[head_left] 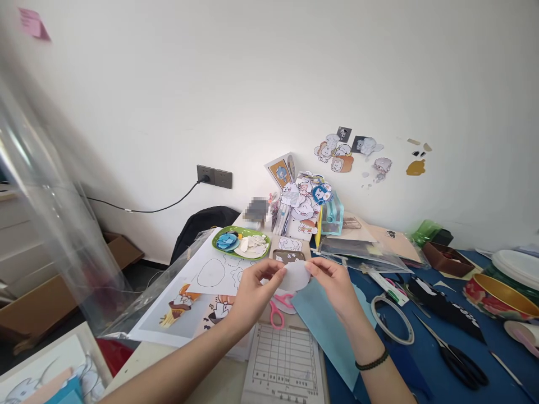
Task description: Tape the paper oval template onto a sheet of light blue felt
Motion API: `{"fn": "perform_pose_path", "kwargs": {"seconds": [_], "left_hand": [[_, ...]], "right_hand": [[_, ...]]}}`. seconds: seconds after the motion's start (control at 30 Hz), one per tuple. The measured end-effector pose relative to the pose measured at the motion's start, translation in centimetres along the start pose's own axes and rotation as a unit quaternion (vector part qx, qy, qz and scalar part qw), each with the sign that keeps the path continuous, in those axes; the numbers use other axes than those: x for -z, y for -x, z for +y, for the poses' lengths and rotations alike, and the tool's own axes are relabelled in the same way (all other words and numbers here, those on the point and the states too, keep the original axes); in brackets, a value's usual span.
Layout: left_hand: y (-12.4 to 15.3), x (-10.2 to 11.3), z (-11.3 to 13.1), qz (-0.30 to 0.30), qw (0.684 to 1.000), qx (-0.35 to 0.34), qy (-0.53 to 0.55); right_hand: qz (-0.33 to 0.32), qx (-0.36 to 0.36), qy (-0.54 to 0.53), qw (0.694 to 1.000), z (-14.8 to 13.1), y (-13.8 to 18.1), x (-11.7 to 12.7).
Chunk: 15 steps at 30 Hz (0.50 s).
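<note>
Both hands are raised over the desk and pinch one small white paper cut-out (296, 276) between them. My left hand (254, 292) grips its left edge with thumb and fingers. My right hand (334, 283), with a dark bracelet on the wrist, grips its right edge. Below the hands lie pink-handled scissors (277, 312), a light blue sheet (326, 325) and a printed grid sheet (284, 359). A white sheet with drawn outlines (219, 273) lies to the left.
A green plate (241, 242) of paper shapes sits behind the hands, beside a stack of cartoon stickers (305, 205). To the right are black scissors (458, 359), a tape ring (393, 320), tins and bowls on a blue mat. A clear plastic roll (50, 213) stands at left.
</note>
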<state>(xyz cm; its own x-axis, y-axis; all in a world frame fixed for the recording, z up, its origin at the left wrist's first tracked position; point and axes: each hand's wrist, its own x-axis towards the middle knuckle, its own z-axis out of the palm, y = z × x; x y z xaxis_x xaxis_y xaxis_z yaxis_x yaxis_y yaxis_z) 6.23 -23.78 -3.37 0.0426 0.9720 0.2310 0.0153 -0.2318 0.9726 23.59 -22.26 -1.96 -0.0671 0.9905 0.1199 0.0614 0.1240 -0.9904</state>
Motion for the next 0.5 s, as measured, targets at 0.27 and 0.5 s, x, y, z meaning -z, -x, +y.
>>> {"fn": "perform_pose_path", "kwargs": {"seconds": [0.27, 0.5], "left_hand": [[-0.3, 0.1, -0.7, 0.016, 0.999, 0.013, 0.04], [-0.3, 0.1, -0.2, 0.017, 1.0, 0.0, -0.001]], "right_hand": [[-0.006, -0.002, -0.004, 1.0, 0.5, -0.5, 0.3], [0.122, 0.197, 0.173, 0.957, 0.4, 0.6, -0.2]]}}
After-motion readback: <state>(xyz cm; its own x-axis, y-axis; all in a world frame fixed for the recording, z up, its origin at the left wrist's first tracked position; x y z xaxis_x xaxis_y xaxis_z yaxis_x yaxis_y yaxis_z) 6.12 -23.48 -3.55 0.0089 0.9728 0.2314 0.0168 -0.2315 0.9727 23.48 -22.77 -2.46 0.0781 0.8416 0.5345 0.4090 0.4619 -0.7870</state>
